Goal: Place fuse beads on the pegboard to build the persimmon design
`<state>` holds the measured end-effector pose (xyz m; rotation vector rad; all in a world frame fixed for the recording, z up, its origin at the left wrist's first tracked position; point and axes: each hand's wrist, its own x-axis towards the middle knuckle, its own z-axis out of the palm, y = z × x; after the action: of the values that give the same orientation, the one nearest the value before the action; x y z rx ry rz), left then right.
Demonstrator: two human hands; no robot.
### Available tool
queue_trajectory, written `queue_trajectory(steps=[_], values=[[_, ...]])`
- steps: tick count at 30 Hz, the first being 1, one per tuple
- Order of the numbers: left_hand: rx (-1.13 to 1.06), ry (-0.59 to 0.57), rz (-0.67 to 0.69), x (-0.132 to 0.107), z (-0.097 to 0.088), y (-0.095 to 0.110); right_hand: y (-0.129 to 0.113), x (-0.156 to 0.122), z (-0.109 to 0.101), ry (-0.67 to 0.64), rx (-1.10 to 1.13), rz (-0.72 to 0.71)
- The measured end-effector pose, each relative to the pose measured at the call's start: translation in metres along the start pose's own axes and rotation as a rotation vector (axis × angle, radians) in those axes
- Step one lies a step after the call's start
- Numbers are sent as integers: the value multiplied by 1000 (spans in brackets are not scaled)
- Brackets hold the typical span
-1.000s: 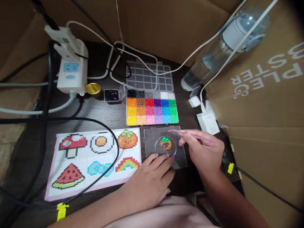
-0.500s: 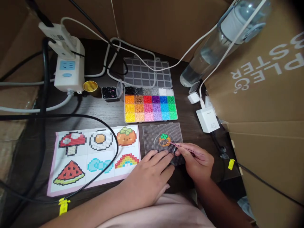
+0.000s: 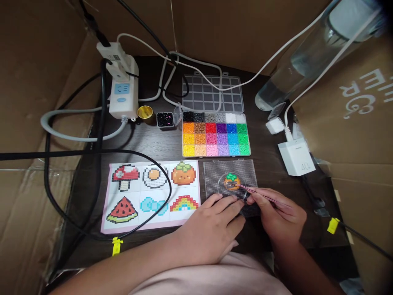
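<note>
My left hand (image 3: 211, 227) lies flat, fingers spread, pressing the near edge of a clear pegboard (image 3: 250, 172) on the dark table. On the pegboard sits a small orange bead figure with a green top (image 3: 231, 181). My right hand (image 3: 281, 219) is closed on thin pink tweezers (image 3: 260, 195), whose tip touches the figure's right side. Left of the pegboard lies a pattern sheet (image 3: 152, 194) with pixel pictures of a mushroom, egg, persimmon, watermelon, bow and rainbow. Behind the pegboard stands an open bead box (image 3: 216, 134) with many coloured compartments.
A white power strip (image 3: 123, 92) and several black and white cables cross the table's left and back. A small tub of dark beads (image 3: 165, 119) and a gold cap (image 3: 145, 112) sit beside the box. A white charger (image 3: 296, 157) and a clear bottle (image 3: 294, 69) stand right. Cardboard walls surround everything.
My right hand came down from above the pegboard toward me and brought the tweezers' tip to the bead figure. The camera view shifted left. My left hand stayed on the pegboard's edge.
</note>
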<state>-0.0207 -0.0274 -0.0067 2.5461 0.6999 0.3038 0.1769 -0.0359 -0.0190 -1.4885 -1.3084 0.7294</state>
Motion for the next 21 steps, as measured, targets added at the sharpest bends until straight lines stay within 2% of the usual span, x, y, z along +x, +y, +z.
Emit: queue_trajectory(steps=[10, 21], values=[[3, -25, -2, 1, -1, 1, 0, 0, 1, 21, -9, -14], [-7, 0, 3, 0, 0, 0, -7, 1, -2, 62, -21, -3]])
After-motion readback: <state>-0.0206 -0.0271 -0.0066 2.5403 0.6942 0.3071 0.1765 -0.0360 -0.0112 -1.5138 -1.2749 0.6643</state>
